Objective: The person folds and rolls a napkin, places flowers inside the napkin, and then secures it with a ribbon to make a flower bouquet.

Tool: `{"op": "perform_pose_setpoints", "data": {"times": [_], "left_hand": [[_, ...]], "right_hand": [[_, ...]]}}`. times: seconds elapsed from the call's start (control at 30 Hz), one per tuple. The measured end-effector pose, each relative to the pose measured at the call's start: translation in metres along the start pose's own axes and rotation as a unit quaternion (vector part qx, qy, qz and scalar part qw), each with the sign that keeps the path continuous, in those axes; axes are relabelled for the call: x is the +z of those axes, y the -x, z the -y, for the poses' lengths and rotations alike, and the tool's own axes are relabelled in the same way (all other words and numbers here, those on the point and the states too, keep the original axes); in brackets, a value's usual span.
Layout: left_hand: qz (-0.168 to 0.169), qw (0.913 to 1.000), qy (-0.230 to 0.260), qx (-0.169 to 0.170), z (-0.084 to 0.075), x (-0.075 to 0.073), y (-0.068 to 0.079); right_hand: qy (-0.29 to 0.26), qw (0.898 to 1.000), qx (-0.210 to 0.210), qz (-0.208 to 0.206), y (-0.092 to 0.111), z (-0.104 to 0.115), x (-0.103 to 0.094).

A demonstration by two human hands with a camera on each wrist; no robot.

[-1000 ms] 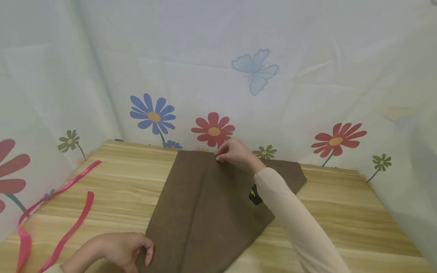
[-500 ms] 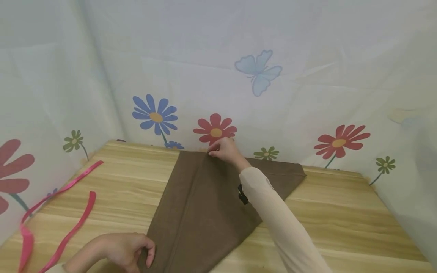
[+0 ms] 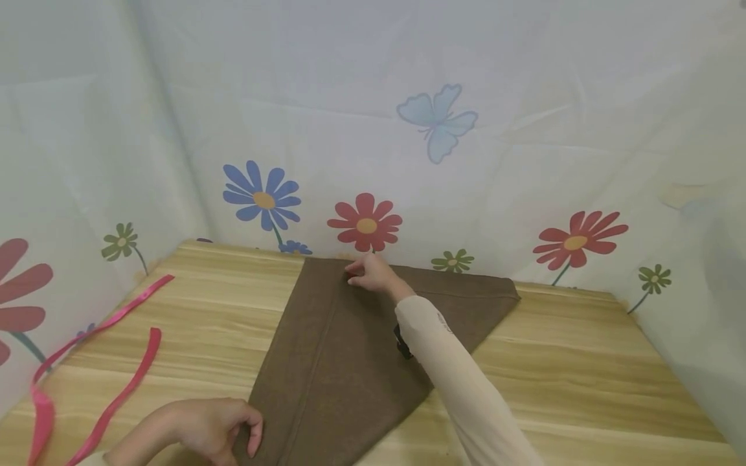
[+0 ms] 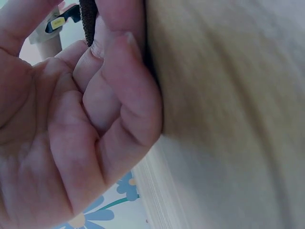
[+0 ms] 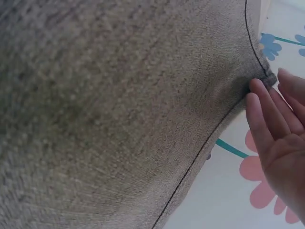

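A brown cloth (image 3: 344,362) with stitched seams lies on the wooden table, narrowing toward the right; a crease line runs along its left side. My left hand (image 3: 215,424) is at its near left edge, fingers curled. In the left wrist view, a dark cloth edge (image 4: 88,21) sits between the fingers and thumb of that hand (image 4: 90,119). At the cloth's far edge, my right hand (image 3: 375,275) touches it with its fingertips. The right wrist view has these fairly straight fingers (image 5: 269,112) on a stitched corner (image 5: 262,78), the thumb just off its tip.
Two lengths of pink ribbon (image 3: 131,385) lie at the table's left side. White fabric walls (image 3: 326,129) printed with flowers and a butterfly surround the wooden table (image 3: 583,375), close behind its far edge. A dark wrist device (image 3: 402,343) shows beside the right sleeve.
My right hand has moved left along the cloth's far edge and a little lower, and its fingertips have parted. The crease has shifted left and the cloth lies flatter. My left hand stays put.
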State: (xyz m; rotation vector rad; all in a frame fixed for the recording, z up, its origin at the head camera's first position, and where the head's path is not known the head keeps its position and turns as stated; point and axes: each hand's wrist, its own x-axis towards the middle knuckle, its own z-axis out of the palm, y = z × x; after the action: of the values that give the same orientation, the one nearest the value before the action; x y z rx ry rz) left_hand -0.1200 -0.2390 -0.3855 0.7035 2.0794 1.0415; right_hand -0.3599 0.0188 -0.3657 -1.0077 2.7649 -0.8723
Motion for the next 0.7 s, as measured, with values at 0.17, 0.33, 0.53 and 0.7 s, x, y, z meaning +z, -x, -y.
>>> {"op": "perform_pose_setpoints", "data": {"times": [0.17, 0.33, 0.53, 0.7], "left_hand": [[0.003, 1.0000, 0.008, 0.003, 0.000, 0.000, 0.001], [-0.001, 0.9998, 0.002, 0.020, 0.000, 0.000, 0.001], [-0.041, 0.9985, -0.017, 0.032, 0.003, -0.002, 0.001], [-0.078, 0.9964, 0.030, 0.009, 0.005, -0.008, 0.000]], "right_hand": [[-0.004, 1.000, 0.005, 0.029, 0.010, -0.010, -0.005], [-0.019, 0.999, 0.028, 0.042, 0.034, -0.031, -0.020], [0.047, 0.997, 0.049, 0.029, 0.074, -0.075, -0.040], [0.099, 0.992, 0.075, 0.019, 0.102, -0.104, -0.059]]}}
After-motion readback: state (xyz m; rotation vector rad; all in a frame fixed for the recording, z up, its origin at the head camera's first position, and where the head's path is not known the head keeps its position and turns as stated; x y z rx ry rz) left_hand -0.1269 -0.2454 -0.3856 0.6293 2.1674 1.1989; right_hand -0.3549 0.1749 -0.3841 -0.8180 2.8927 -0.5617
